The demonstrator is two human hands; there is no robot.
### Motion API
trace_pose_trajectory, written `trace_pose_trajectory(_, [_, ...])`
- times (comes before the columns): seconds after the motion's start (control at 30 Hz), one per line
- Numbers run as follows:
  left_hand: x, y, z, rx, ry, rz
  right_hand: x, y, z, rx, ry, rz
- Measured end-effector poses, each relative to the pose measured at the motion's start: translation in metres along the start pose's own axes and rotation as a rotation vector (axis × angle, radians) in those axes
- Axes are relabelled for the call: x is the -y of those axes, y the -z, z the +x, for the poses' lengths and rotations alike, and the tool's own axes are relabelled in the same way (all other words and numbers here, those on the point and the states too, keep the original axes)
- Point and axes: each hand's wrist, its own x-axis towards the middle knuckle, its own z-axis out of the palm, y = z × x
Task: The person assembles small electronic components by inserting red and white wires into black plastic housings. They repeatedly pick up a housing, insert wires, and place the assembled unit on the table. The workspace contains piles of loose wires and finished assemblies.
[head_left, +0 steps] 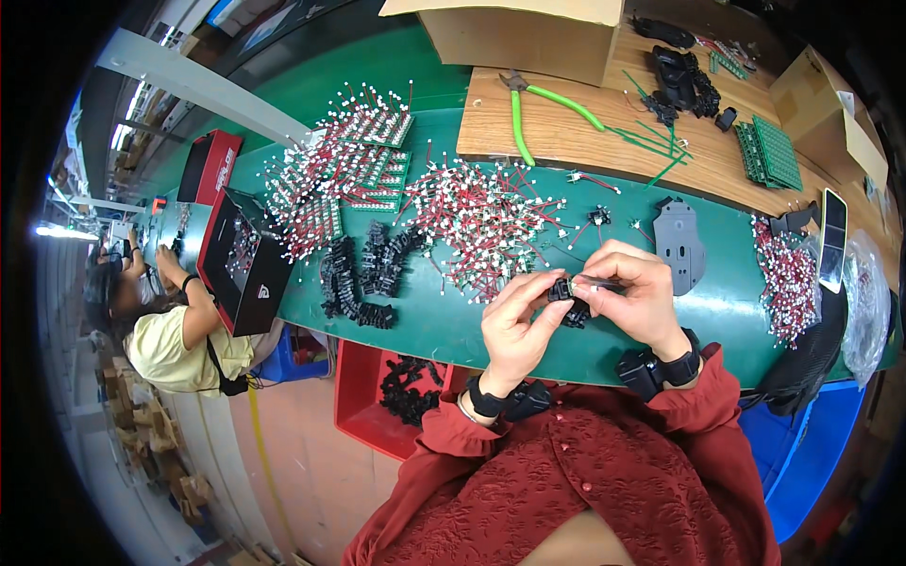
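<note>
Near the front edge of the green table (444,335), my two hands meet over a small black plastic part (561,290). My left hand (517,321) pinches this part between thumb and fingers. In the pinch of my right hand (637,297) is a thin dark piece (604,283), its tip against the part; its kind I cannot make out. More black parts lie just under my fingers, partly hidden. Left of my hands spreads a heap of small white connectors with red wires (477,226). A grey plate with a curved outline (678,245) lies beyond my right hand.
Rows of black parts (354,283) and wired green circuit boards (377,179) lie at left. Green-handled cutters (519,118) rest on a wooden board. A phone (832,241) and another wire heap (785,283) are at right. A red bin (363,396) stands below; a co-worker (179,330) sits left.
</note>
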Motion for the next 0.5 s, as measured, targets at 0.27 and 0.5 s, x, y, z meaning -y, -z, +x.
trace_pose_trajectory(0.27, [0.002,0.005,0.000,0.044,-0.001,0.059,0.004,-0.001,-0.001,0.015,-0.003,-0.025])
trace_pose_trajectory(0.5, [-0.001,-0.006,-0.001,-0.115,0.181,-0.166,-0.005,-0.005,-0.001,-0.044,-0.053,0.081])
